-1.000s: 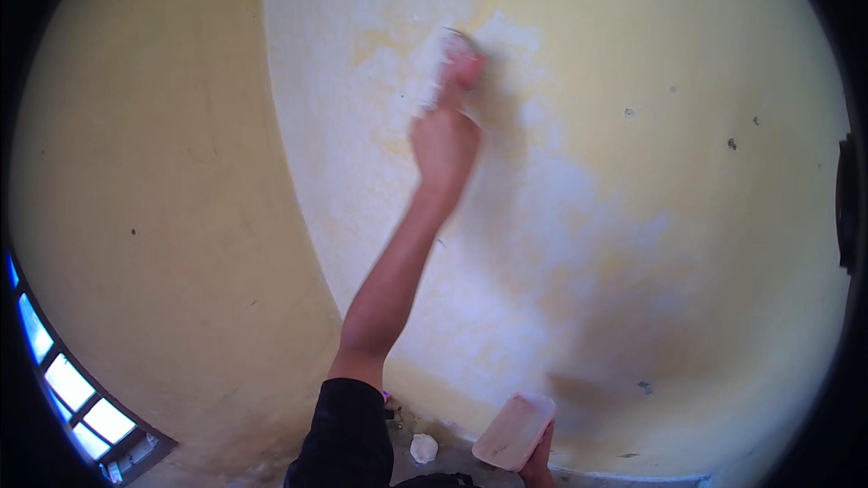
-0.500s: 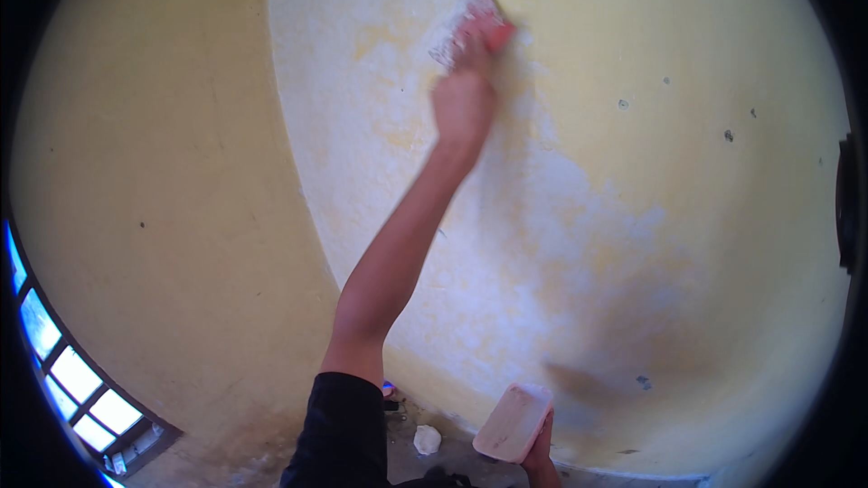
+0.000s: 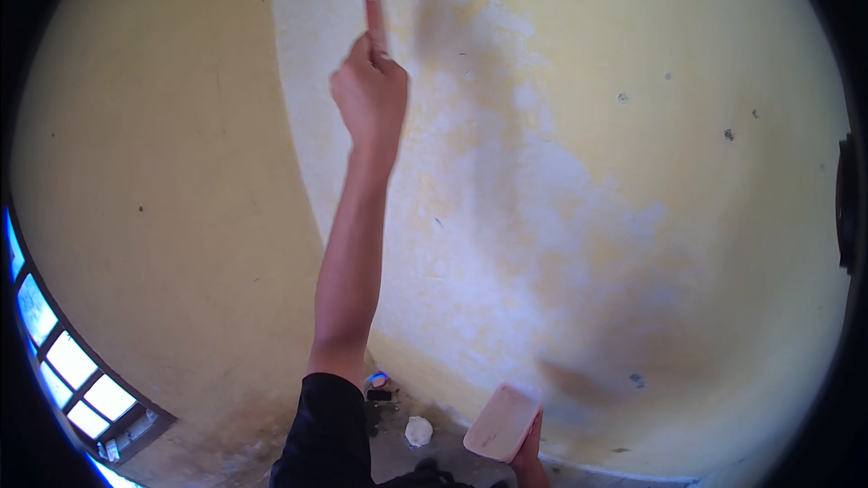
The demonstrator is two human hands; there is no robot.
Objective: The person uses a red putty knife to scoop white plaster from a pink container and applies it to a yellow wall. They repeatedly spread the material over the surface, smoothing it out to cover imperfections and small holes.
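My left hand (image 3: 371, 95) is raised high in front of the wall, its fingers closed round a red putty spreader (image 3: 375, 23). The spreader is turned nearly edge-on, so its flat face is hidden. Behind it, whitish, patchy filler (image 3: 434, 181) coats part of the yellow wall (image 3: 651, 27). Low down, my right hand (image 3: 529, 452) grips a shallow rectangular pinkish tub (image 3: 503, 423) by its right side. The tub is tilted, with a pale smear inside. Whether the spreader touches the wall I cannot tell.
A wall corner runs down left of the filler, with another yellow wall (image 3: 163, 154) beyond it. A barred window (image 3: 77, 370) is at the lower left. On the floor (image 3: 402, 465) lie a white lump (image 3: 419, 431) and a small dark object (image 3: 380, 395).
My left hand has swung left across the wall with the spreader, which has turned from face-on to nearly edge-on. The right hand and tub have shifted slightly left.
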